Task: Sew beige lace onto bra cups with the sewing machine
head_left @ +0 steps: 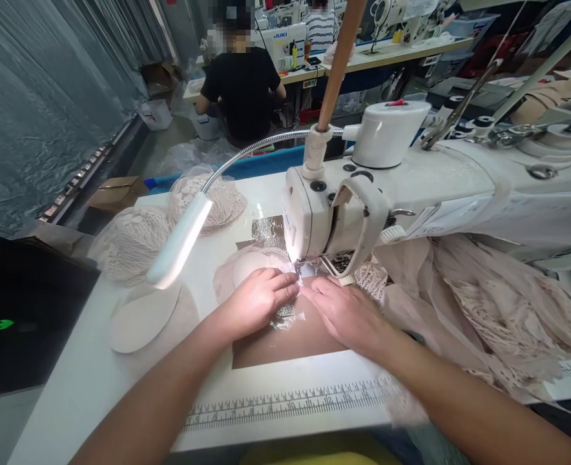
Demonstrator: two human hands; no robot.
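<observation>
A sewing machine (309, 219) stands over the table, its needle area brightly lit. Just left of the needle, my left hand (261, 300) has its fingers pressed together on a pale pink bra cup piece (227, 271) with a lacy edge. My right hand (346, 313) is at the near right of the needle, index finger and thumb closed on the edge of the same piece. Both sets of fingertips almost meet at the presser foot, and the glare there hides the exact grip. Beneath the hands lies a brown sheet (285, 342) with shiny tape on it.
A lamp (181, 242) on a bendable neck hangs at the left. Stacks of lace cups (133, 242) and a smooth cup (145, 320) lie on the left. Sewn lace fabric (484, 303) heaps up on the right. A printed ruler (290, 407) runs along the front. A person (241, 90) sits beyond.
</observation>
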